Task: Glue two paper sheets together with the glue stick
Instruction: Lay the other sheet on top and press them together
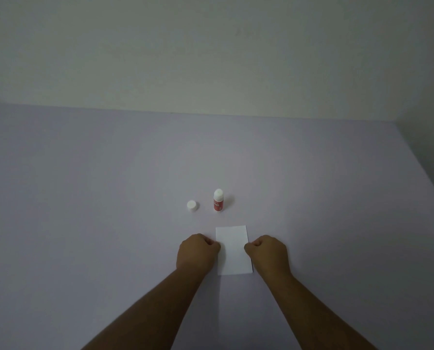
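A small white paper sheet (233, 250) lies flat on the lilac table; whether a second sheet lies under it cannot be told. My left hand (197, 253) is curled into a fist at the sheet's left edge, fingertips touching it. At the right edge my right hand (267, 253) is also fisted, fingertips against the paper. Behind the sheet a red glue stick (218, 200) stands upright with its white glue tip bare. Its white cap (192, 206) sits apart on the table to the left.
The lilac table (84, 198) stretches wide on both sides and meets a pale wall (211, 59) at the back. A second wall closes the right corner.
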